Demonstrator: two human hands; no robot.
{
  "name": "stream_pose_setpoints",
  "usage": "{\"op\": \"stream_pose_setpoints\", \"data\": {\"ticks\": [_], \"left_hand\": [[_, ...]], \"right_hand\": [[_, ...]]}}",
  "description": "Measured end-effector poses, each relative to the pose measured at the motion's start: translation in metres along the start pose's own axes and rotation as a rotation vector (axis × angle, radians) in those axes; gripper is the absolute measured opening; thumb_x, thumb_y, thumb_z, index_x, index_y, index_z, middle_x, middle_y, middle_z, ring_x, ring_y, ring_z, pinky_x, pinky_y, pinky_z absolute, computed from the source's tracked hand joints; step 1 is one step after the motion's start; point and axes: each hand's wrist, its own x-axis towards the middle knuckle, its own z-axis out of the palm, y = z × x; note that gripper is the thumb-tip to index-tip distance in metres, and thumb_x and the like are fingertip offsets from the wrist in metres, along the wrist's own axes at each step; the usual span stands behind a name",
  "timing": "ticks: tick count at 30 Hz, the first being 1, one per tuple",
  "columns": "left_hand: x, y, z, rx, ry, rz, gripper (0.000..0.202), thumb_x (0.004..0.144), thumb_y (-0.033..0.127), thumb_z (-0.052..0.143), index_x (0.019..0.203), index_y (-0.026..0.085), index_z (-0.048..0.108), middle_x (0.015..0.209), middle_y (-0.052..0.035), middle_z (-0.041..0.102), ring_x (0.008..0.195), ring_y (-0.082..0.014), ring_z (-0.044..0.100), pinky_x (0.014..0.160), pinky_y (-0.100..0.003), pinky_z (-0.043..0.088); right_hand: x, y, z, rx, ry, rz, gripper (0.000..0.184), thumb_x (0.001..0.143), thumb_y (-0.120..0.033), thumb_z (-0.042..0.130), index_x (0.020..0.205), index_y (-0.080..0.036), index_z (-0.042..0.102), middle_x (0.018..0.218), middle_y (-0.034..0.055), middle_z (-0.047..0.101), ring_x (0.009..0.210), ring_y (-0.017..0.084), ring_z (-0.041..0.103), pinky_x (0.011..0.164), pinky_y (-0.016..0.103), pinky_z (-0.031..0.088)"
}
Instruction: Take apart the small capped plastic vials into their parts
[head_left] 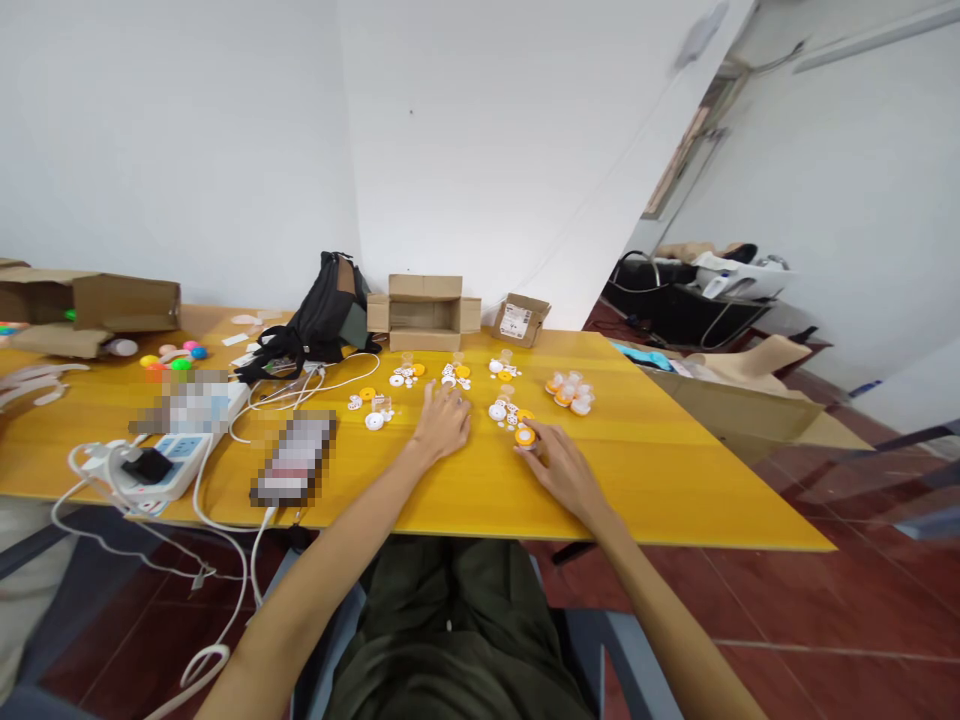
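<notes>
My left hand (442,422) rests palm down on the yellow table (465,500), its fingers stretched toward a cluster of small white discs (448,381). No object shows in it. Further right, my right hand (561,462) pinches a small round orange-and-white piece (525,437) between thumb and fingers, close to the tabletop. Just beyond that piece lie a white wheel-like disc (496,411) and an orange ring (524,415). Similar groups with clear cups (506,356) are spread along the back. A bunch of clear cups with orange and white parts (570,393) stands to the right.
An open cardboard box (425,335), a smaller box (520,320) and a black backpack (322,310) line the back. On the left are a phone (295,458), a power strip (169,465), white cables (201,500) and colored balls (180,365). The table's front edge is near my lap.
</notes>
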Motion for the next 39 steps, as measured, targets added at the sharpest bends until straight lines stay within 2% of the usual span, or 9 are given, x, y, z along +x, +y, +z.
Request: {"op": "stream_pose_setpoints", "data": {"ticks": [5,10,13,16,20,25,30,35,39], "left_hand": [[-0.005,0.000,-0.005,-0.058,0.004,-0.039,0.020,0.087,0.021,0.054,0.101,0.023,0.068,0.114,-0.0136,0.067,0.122,-0.0330,0.054,0.111,-0.060,0.033],[-0.015,-0.006,-0.020,-0.167,0.072,-0.071,0.044,0.082,0.021,0.056,0.126,0.023,0.057,0.131,-0.0132,0.060,0.127,-0.0321,0.050,0.112,-0.054,0.033],[-0.021,-0.013,-0.027,-0.239,0.131,-0.108,0.051,0.079,0.016,0.053,0.130,0.020,0.052,0.132,-0.0135,0.059,0.129,-0.0311,0.049,0.111,-0.050,0.034],[-0.024,-0.019,-0.027,-0.318,0.153,-0.163,0.048,0.081,0.014,0.048,0.128,0.022,0.052,0.129,-0.0121,0.059,0.127,-0.0291,0.050,0.106,-0.046,0.039],[-0.026,-0.021,-0.022,-0.346,0.119,-0.232,0.042,0.087,0.020,0.051,0.128,0.024,0.051,0.128,-0.0120,0.057,0.124,-0.0290,0.051,0.102,-0.045,0.042],[-0.024,-0.020,-0.015,-0.301,0.036,-0.219,0.050,0.083,0.025,0.065,0.131,0.027,0.051,0.135,-0.0110,0.051,0.127,-0.0311,0.048,0.103,-0.047,0.042],[-0.018,-0.020,-0.009,-0.273,0.027,-0.231,0.051,0.083,0.029,0.068,0.131,0.026,0.052,0.137,-0.0122,0.050,0.129,-0.0325,0.046,0.105,-0.050,0.041],[-0.017,-0.017,-0.011,-0.288,0.025,-0.232,0.049,0.084,0.035,0.068,0.130,0.025,0.053,0.139,-0.0137,0.049,0.131,-0.0339,0.046,0.106,-0.051,0.041],[-0.021,-0.018,-0.012,-0.319,-0.018,-0.265,0.059,0.079,0.039,0.073,0.133,0.026,0.051,0.142,-0.0139,0.045,0.133,-0.0354,0.044,0.106,-0.053,0.041]], "right_hand": [[0.000,0.000,-0.001,0.001,-0.017,0.003,0.036,0.095,-0.041,0.049,0.127,-0.027,0.058,0.101,0.0098,0.070,0.095,0.029,0.066,0.086,0.044,0.056],[0.000,-0.002,-0.001,0.006,-0.018,0.010,0.036,0.095,-0.040,0.049,0.127,-0.027,0.057,0.104,0.0101,0.070,0.099,0.030,0.066,0.088,0.045,0.055],[0.000,-0.002,-0.001,0.013,-0.026,0.017,0.036,0.095,-0.040,0.049,0.127,-0.027,0.057,0.106,0.0106,0.070,0.100,0.030,0.066,0.089,0.045,0.055],[0.000,-0.003,-0.002,0.013,-0.034,0.023,0.036,0.096,-0.040,0.049,0.128,-0.027,0.057,0.107,0.0105,0.069,0.101,0.030,0.066,0.089,0.045,0.054],[0.000,-0.004,-0.001,0.020,-0.033,0.023,0.036,0.096,-0.041,0.049,0.128,-0.027,0.057,0.109,0.0108,0.069,0.104,0.031,0.065,0.091,0.046,0.054],[0.000,-0.004,0.000,0.014,-0.022,0.027,0.035,0.096,-0.043,0.049,0.126,-0.026,0.057,0.106,0.0109,0.069,0.102,0.030,0.065,0.090,0.045,0.054],[0.001,-0.006,-0.001,0.021,-0.021,0.021,0.035,0.096,-0.043,0.050,0.125,-0.026,0.057,0.104,0.0102,0.069,0.100,0.029,0.066,0.090,0.044,0.055],[0.001,-0.008,-0.003,0.043,-0.033,0.041,0.034,0.095,-0.043,0.051,0.125,-0.028,0.058,0.107,0.0104,0.069,0.102,0.031,0.065,0.091,0.046,0.054],[0.002,-0.009,-0.005,0.054,-0.043,0.052,0.036,0.095,-0.043,0.050,0.127,-0.028,0.058,0.106,0.0099,0.069,0.101,0.031,0.066,0.090,0.046,0.054]]}}
